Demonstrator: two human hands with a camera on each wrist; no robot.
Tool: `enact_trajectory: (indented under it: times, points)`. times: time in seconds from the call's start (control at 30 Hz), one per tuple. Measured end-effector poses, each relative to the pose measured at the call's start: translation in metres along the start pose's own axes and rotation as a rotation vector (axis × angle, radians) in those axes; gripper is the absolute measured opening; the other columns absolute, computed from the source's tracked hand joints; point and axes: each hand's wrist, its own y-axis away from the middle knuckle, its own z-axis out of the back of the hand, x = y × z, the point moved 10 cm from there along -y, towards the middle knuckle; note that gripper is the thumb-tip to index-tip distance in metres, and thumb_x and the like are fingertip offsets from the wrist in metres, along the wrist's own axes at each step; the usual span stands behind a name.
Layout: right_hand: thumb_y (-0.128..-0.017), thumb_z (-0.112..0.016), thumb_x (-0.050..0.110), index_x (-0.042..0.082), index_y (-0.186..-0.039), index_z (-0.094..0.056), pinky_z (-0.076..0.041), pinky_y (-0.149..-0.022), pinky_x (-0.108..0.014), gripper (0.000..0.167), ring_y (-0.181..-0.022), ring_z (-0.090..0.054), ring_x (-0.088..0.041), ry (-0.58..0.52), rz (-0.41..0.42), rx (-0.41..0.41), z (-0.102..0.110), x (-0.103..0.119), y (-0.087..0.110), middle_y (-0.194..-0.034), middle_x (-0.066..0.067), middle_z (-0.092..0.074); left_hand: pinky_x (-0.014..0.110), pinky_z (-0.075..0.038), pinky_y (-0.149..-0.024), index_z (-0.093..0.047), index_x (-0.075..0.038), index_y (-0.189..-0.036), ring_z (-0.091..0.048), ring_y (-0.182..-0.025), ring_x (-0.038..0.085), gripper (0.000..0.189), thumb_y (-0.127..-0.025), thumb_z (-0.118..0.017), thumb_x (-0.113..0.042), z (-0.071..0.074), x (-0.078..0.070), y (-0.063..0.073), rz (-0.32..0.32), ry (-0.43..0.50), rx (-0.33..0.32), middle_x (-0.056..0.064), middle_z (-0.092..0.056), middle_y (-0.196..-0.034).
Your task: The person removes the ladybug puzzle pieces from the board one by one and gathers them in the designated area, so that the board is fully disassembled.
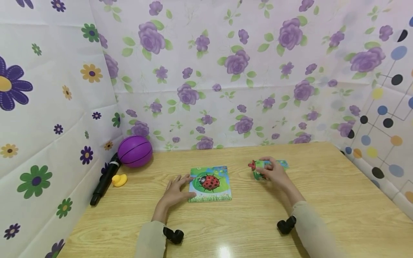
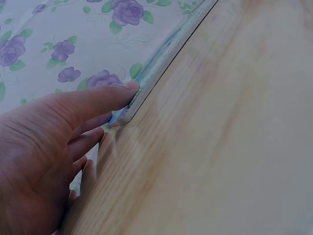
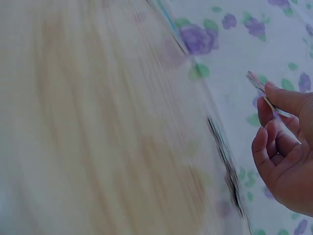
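Observation:
A square ladybug puzzle (image 1: 210, 195) with a green, blue and grassy picture lies flat on the table. At its left side rests my left hand (image 1: 174, 192), fingers extended. The left wrist view shows the thumb (image 2: 110, 98) against the puzzle's edge (image 2: 161, 71). To the right of the puzzle, my right hand (image 1: 276, 176) pinches a thin puzzle piece (image 3: 255, 81) between thumb and forefinger, raised over the table. Beneath and beside that hand lie more colourful flat pieces (image 1: 283, 163), partly hidden by it; edge-on they form a thin layer (image 3: 226, 166) in the right wrist view.
On the left of the wooden table (image 1: 238, 225) are a purple ball (image 1: 135, 151), a yellow rubber duck (image 1: 119, 180) and a black stick-shaped object (image 1: 104, 181) by the wall. Patterned cloth (image 1: 213, 68) hangs around the back and sides.

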Motion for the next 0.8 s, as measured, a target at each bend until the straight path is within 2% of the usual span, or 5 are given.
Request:
enact_trajectory:
  times: [0.13,0.23,0.37,0.6,0.8]
  points:
    - [-0.095,-0.063,0.035,0.008,-0.145,-0.039,-0.048,-0.055,-0.028,0.062,-0.062,-0.051,-0.011,0.050,0.005,-0.052,0.037,-0.014,0.008,-0.079,-0.008,-0.061,0.059,0.009,-0.123,-0.053,-0.014,-0.141,-0.008,-0.152,0.040,0.066,-0.082,-0.079,-0.029,-0.001,0.001,-0.001,-0.001,-0.002,0.002,0.010,-0.034,-0.159]
    - [-0.097,-0.059,0.037,0.008,-0.147,-0.039,-0.050,-0.057,-0.028,0.061,-0.063,-0.050,-0.011,0.102,-0.013,-0.093,0.062,-0.025,0.016,-0.081,-0.008,-0.060,0.059,0.009,-0.123,-0.054,-0.014,-0.141,-0.008,-0.152,0.040,0.066,-0.081,-0.079,-0.029,-0.001,0.001,-0.001,0.002,-0.003,0.001,0.009,-0.034,-0.159]
    - [-0.099,-0.056,0.036,0.006,-0.148,-0.039,-0.050,-0.057,-0.029,0.060,-0.062,-0.048,-0.011,0.138,-0.039,-0.121,0.086,-0.037,0.024,-0.084,-0.009,-0.060,0.059,0.009,-0.123,-0.054,-0.015,-0.141,-0.008,-0.152,0.040,0.066,-0.081,-0.079,-0.029,-0.001,0.002,-0.001,0.004,-0.002,0.002,0.009,-0.034,-0.159]
    - [-0.099,-0.054,0.039,0.005,-0.147,-0.041,-0.050,-0.057,-0.029,0.060,-0.066,-0.051,-0.009,0.209,-0.091,-0.125,0.102,-0.058,0.028,-0.094,-0.002,-0.064,0.059,0.010,-0.123,-0.053,-0.015,-0.141,-0.007,-0.152,0.040,0.066,-0.081,-0.078,-0.029,-0.001,0.001,-0.001,0.001,0.003,0.005,0.009,-0.033,-0.159]
    - [-0.098,-0.056,0.038,0.005,-0.145,-0.045,-0.049,-0.063,-0.028,0.058,-0.071,-0.052,-0.010,0.243,-0.117,-0.099,0.101,-0.069,0.024,-0.102,-0.009,-0.064,0.059,0.009,-0.123,-0.053,-0.015,-0.141,-0.007,-0.152,0.040,0.067,-0.082,-0.078,-0.029,0.000,0.001,0.000,0.005,0.005,0.004,0.009,-0.033,-0.160]
